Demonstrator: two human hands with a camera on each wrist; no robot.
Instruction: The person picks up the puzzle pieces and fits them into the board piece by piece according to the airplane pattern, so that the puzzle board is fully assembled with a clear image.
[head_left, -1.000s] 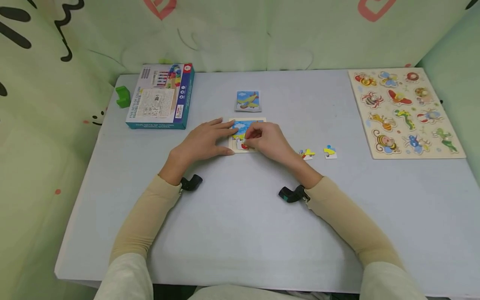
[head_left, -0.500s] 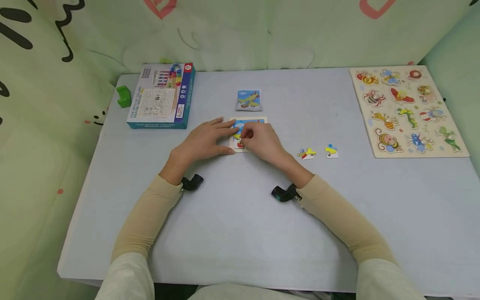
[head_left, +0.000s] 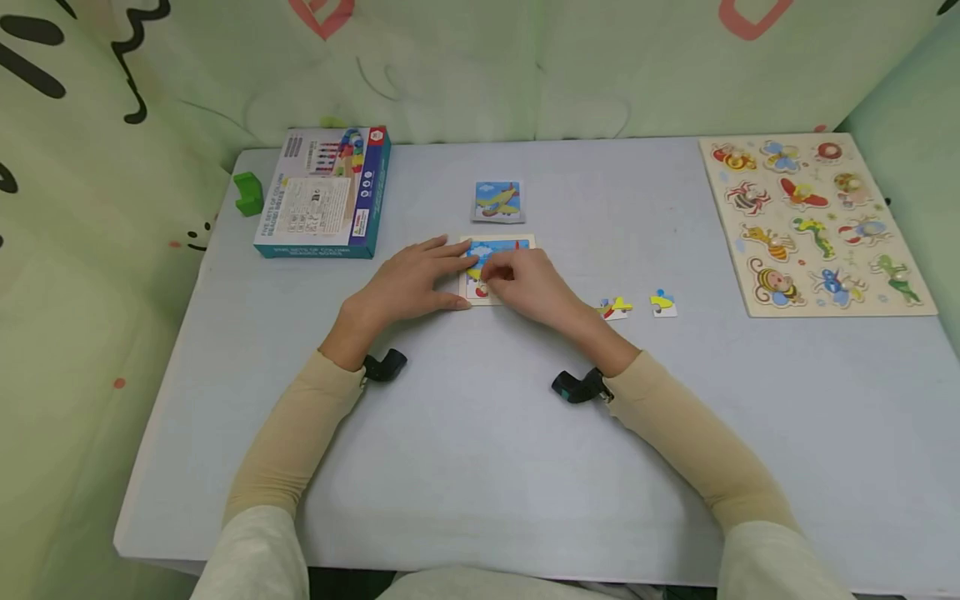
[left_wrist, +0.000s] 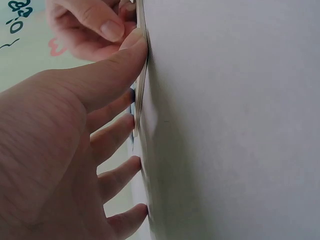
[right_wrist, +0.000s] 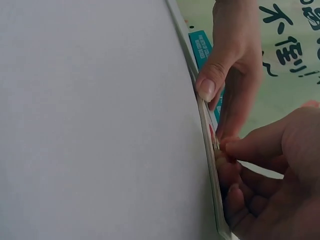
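A small framed puzzle board lies flat on the table, showing blue sky at its top. My left hand rests at its left side, fingers spread and fairly straight; in the left wrist view its thumb touches the board's near edge. Over the board's lower part, my right hand pinches a small puzzle piece between thumb and fingers, mostly hidden. Two loose puzzle pieces with yellow parts, one piece and another piece, lie right of it.
A picture card of a yellow airplane lies behind the board. At the back left are a boxed game and a green block. A wooden insect puzzle covers the back right of the table.
My right hand has shifted slightly left over the board with the pinched piece, then moved only a little. My left hand stays in place.
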